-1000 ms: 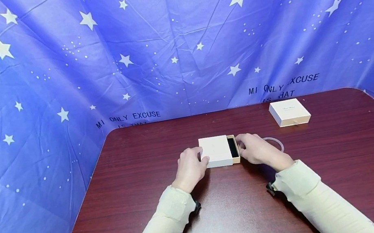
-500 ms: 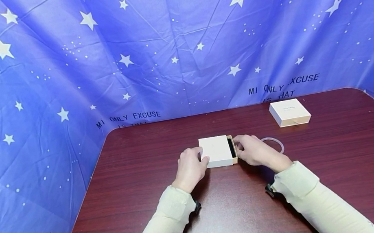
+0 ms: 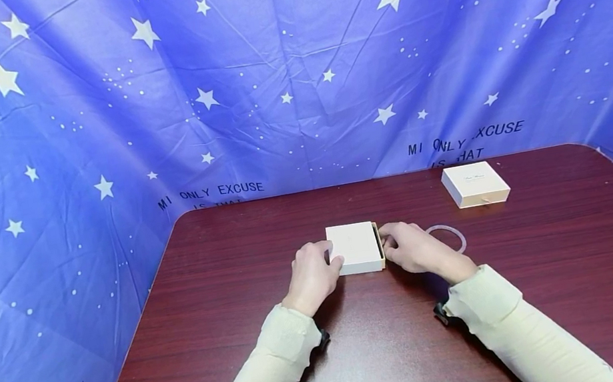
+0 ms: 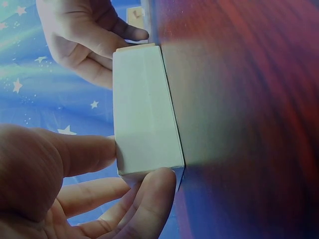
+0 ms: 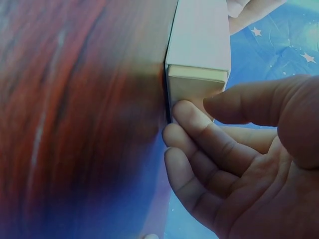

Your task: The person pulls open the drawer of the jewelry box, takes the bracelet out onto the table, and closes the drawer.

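Left hand (image 3: 310,276) pinches the left end of the white square cardboard sleeve (image 3: 354,248) on the dark-red wooden table (image 3: 391,352); right hand (image 3: 416,249), fingers loosely bent, touches the tan cardboard drawer (image 5: 192,85) barely protruding rightward.

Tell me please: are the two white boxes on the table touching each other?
Apart. The head view shows it: a strip of table is visible between the near box and the far box.
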A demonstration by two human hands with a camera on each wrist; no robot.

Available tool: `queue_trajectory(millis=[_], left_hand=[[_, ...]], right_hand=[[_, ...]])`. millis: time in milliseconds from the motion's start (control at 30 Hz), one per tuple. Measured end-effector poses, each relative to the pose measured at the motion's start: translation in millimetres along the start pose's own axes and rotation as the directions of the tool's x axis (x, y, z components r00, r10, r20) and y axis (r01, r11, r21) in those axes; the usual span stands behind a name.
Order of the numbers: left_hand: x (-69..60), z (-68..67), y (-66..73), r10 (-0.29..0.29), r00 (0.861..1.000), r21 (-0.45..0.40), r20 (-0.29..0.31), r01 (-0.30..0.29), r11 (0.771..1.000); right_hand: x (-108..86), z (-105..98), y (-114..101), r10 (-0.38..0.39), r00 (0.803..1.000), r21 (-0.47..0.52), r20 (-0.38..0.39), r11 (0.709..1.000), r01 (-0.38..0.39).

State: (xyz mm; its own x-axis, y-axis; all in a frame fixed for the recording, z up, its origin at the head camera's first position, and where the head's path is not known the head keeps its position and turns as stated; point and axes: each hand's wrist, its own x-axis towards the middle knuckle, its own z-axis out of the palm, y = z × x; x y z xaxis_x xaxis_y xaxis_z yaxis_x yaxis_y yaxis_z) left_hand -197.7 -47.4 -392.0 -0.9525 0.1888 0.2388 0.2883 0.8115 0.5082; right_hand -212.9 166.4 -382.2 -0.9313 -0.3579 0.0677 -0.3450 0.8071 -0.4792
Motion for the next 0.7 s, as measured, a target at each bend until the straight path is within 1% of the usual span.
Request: queue_trajectory(millis=[333,700], left_hand=[[0.0,-0.4,0.3,-0.008,1.000,-0.009,0.003,0.008,1.000],[0.1,-0.1,0.2,-0.012,1.000,-0.009,0.007,0.012,1.000]], right_hand=[[-0.5,-0.9,-1.3,-0.009,1.000,0.013,0.006,1.000,0.009],[0.1,1.7,-0.7,-0.049,0.999,0.035,0.001,0.998,0.049]])
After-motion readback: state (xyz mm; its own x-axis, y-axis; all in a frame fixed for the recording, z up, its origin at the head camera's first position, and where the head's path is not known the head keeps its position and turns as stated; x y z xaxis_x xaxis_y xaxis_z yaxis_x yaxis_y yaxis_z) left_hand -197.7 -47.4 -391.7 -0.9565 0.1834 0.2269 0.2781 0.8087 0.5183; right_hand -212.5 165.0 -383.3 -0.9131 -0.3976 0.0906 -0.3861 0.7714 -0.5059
